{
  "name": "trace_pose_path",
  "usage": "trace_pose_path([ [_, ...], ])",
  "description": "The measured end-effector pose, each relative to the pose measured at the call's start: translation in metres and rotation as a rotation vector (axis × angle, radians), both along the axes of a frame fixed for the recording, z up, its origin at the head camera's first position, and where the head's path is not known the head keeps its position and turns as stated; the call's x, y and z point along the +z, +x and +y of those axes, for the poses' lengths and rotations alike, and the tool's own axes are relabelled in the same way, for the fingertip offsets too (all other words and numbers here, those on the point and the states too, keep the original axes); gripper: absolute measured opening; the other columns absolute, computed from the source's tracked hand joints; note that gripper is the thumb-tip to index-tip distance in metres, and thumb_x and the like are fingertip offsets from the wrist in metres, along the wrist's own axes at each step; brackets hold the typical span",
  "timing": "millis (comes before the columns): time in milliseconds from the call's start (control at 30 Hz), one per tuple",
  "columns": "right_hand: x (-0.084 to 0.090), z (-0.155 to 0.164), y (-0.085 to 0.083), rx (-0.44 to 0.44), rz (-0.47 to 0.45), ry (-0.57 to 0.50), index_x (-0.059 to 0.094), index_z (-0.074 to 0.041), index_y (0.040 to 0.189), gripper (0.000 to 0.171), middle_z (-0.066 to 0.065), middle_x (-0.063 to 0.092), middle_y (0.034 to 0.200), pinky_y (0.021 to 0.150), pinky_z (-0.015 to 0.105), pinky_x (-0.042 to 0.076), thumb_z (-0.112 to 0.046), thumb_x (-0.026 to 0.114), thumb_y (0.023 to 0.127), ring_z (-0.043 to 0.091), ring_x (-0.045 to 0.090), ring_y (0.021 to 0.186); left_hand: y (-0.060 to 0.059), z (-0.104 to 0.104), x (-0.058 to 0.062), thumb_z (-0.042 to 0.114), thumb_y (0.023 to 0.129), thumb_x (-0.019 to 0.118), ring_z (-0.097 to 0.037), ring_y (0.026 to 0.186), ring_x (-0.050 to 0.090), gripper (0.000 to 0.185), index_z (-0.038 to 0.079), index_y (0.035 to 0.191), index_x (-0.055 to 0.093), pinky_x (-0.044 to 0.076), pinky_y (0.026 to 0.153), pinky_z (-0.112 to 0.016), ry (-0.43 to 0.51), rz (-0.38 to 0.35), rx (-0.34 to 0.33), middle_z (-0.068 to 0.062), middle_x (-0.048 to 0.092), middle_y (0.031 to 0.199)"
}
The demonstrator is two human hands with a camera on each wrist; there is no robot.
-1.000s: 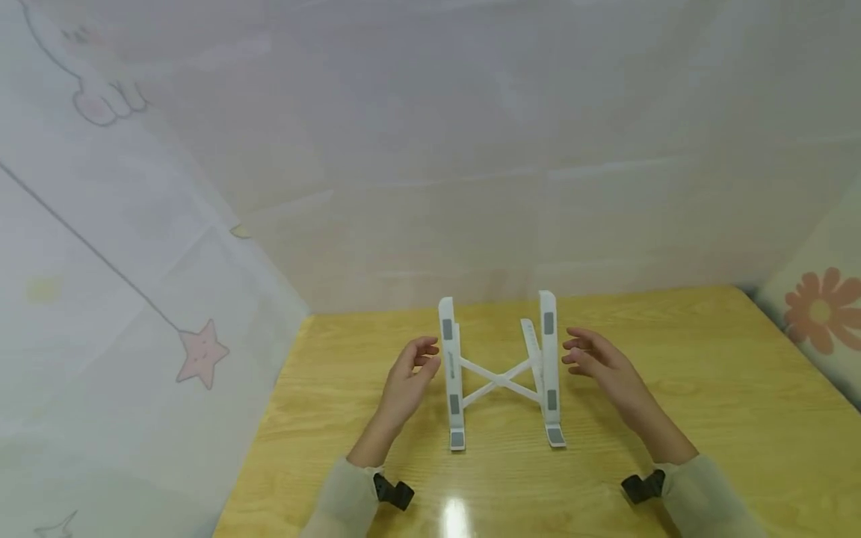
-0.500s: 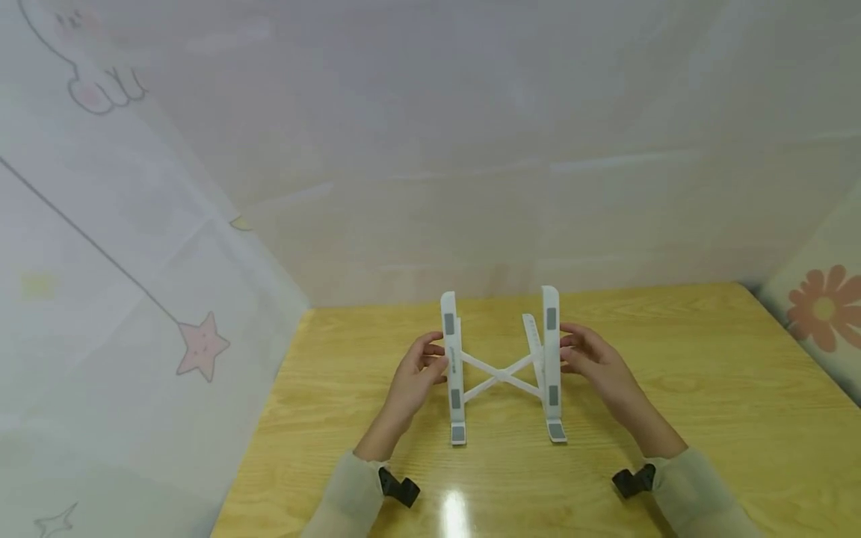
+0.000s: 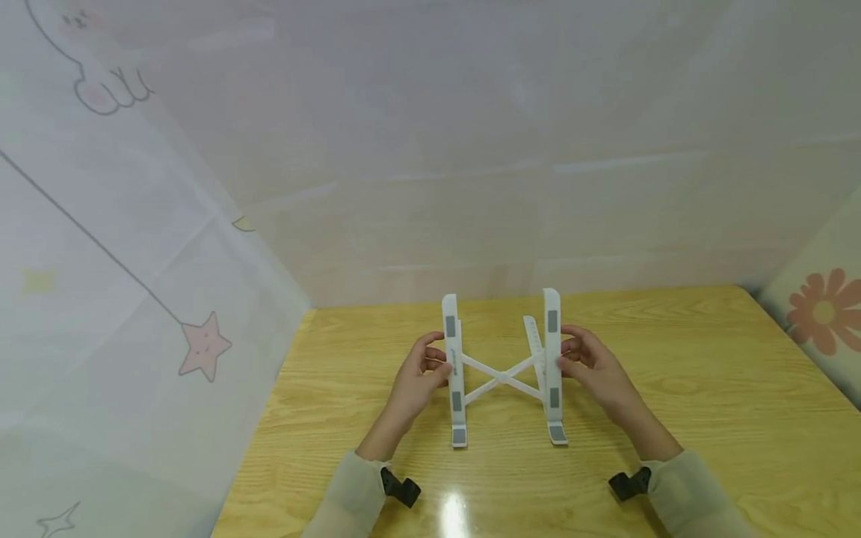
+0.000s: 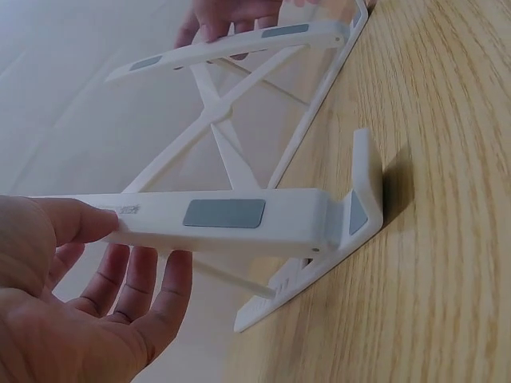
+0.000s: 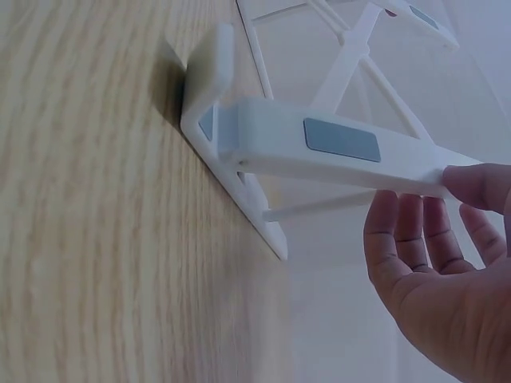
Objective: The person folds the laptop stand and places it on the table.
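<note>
Small grey printed mark on left rail of white folding stand (image 4: 239,219), too blurred to read.

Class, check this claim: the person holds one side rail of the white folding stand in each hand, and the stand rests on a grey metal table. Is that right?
Not quite. The table is yellow wood, as the head view shows. The rest stands: the left hand and right hand each hold a side rail of the white folding stand.
</note>
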State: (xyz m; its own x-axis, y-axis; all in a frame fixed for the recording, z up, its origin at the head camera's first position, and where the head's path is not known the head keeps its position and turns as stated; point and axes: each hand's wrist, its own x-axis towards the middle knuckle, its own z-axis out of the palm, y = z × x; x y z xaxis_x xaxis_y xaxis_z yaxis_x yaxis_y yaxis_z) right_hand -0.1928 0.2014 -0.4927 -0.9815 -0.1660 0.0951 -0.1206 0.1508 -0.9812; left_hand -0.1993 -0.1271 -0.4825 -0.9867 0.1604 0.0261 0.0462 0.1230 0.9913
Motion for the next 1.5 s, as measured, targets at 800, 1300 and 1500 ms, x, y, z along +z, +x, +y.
trace_pose_path([
  [800, 0.008, -0.006, 0.004, -0.045, 0.018, 0.060, 0.041, -0.006, 0.150, 0.055, 0.019, 0.055, 0.116, 0.084, 0.036, 0.061, -0.005, 0.063, 0.100, 0.015, 0.061, 0.101, 0.019, 0.005, 0.037, -0.005, 0.097, 0.062, -0.027, 0.095, 0.063, 0.052, 0.008, 0.144, 0.045, 0.060, 0.081, -0.055, -0.087, 0.056, -0.025, -0.022, 0.057, 0.114],
  [1300, 0.006, -0.006, 0.005, -0.030, 0.049, 0.079, 0.042, -0.006, 0.150, 0.054, 0.019, 0.054, 0.117, 0.082, 0.031, 0.060, -0.009, 0.064, 0.100, 0.014, 0.062, 0.101, 0.020, 0.007, 0.037, -0.003, 0.097, 0.062, -0.024, 0.093, 0.063, 0.052, 0.010, 0.144, 0.044, 0.059, 0.082, -0.058, -0.095, 0.040, -0.039, -0.020, 0.056, 0.115],
  [1500, 0.008, -0.008, 0.005, -0.027, 0.034, 0.074, 0.041, -0.007, 0.150, 0.055, 0.021, 0.054, 0.119, 0.083, 0.032, 0.061, -0.008, 0.064, 0.100, 0.020, 0.062, 0.103, 0.016, 0.011, 0.028, -0.004, 0.097, 0.062, -0.022, 0.090, 0.062, 0.052, 0.010, 0.143, 0.045, 0.060, 0.079, -0.057, -0.086, 0.055, -0.033, -0.022, 0.056, 0.115],
])
